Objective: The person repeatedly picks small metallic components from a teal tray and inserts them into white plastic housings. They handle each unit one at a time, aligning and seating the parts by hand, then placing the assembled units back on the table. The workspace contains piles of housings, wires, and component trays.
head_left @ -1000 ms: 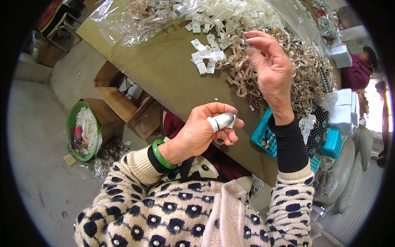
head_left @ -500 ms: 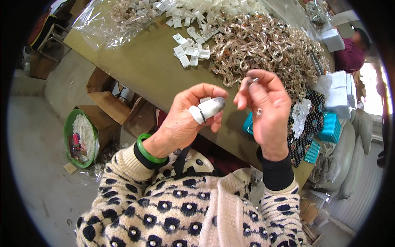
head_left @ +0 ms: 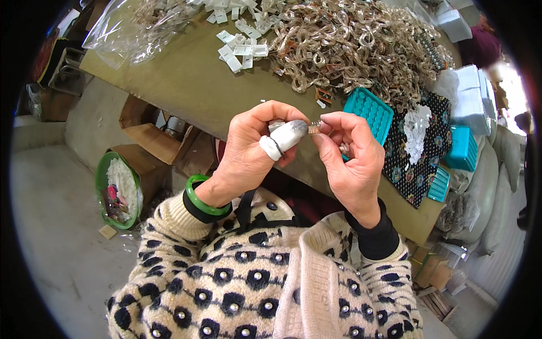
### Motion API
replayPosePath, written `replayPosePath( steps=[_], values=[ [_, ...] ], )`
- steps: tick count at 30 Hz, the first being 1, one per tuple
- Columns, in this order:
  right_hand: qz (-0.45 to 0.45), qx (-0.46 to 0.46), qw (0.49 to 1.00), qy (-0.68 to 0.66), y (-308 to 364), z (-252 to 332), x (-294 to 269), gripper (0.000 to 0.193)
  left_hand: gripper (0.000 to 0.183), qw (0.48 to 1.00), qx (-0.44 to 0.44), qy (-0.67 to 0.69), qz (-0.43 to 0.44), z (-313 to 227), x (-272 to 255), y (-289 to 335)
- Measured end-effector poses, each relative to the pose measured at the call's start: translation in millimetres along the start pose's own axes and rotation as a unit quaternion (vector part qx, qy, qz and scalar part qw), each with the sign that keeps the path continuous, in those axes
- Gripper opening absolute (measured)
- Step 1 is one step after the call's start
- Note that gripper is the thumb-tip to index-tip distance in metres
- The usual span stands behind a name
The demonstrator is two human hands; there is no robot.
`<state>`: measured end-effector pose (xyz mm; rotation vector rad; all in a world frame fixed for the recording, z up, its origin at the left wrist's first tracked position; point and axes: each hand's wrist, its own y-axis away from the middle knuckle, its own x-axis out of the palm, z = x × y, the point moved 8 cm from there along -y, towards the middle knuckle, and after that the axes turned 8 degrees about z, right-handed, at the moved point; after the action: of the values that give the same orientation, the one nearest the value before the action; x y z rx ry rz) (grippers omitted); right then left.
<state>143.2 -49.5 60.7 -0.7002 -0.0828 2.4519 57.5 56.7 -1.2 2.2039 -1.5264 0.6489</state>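
Ribbed pc (head_left: 314, 128): axis L–R, end prob. twd L hand (head_left: 246, 146).

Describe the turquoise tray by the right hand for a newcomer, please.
On the olive table, find the heap of clear coiled cables. The turquoise tray lies beside its near edge, just beyond the right hand. Its dotted surface sets it apart from the turquoise baskets right of the patterned cloth.

Grey concrete floor (head_left: 62, 214) at left, olive-green worktable (head_left: 175, 79) running diagonally, metal-framed seat (head_left: 69, 68) beyond its left corner, open cardboard box (head_left: 151, 140) by the table's front edge, bulging pale sacks (head_left: 486, 198) crowded at right, bright white light (head_left: 512, 90) glaring at far right.
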Motion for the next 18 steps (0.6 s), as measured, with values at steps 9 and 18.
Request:
replayPosePath(
  steps=[9,18],
  values=[
    [0.008,-0.034,0.999,0.010,4.8,3.9,-8.0,0.015,0.022,0.943,-0.110,0.279,0.143,26.5,21.1,3.4],
    [0.082,0.070,0.936,-0.336,12.9,-12.4,10.5,0.009,0.031,0.885,-0.127,0.380,0.239,26.6,33.7,12.2]
  ],
)
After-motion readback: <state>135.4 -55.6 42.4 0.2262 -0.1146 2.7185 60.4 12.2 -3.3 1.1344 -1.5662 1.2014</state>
